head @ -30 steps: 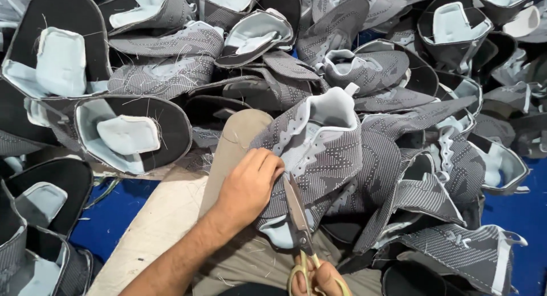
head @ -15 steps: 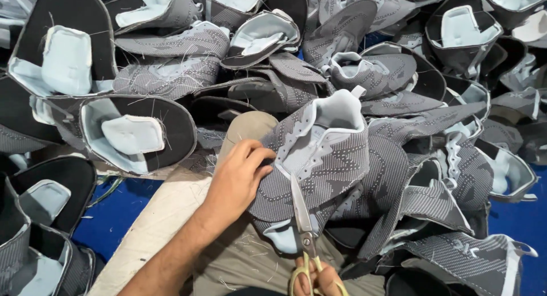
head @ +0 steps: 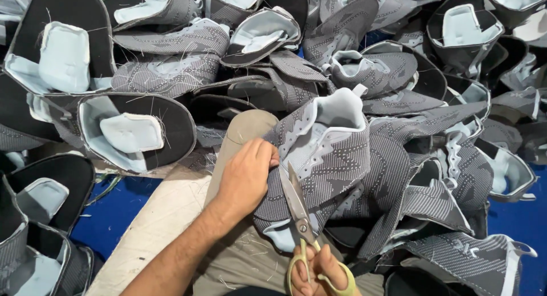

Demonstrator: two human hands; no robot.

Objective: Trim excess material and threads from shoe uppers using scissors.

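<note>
My left hand (head: 246,176) grips the left edge of a grey knitted shoe upper (head: 327,159) with a pale blue collar, which lies across my knee in khaki trousers (head: 242,131). My right hand (head: 319,270) holds yellow-handled scissors (head: 299,213) at the bottom of the view. The steel blades point up and slightly left, their tips close to the upper's edge just right of my left fingers.
Several more grey uppers with pale blue lining are piled all around, at the back (head: 171,56), left (head: 131,131) and right (head: 456,176). A beige board (head: 154,222) runs along my left thigh. Blue floor (head: 122,207) shows at lower left and far right.
My left hand has shifted slightly along the upper's edge. The scissors have stayed upright beside it, with the blades drawn nearer the fabric edge.
</note>
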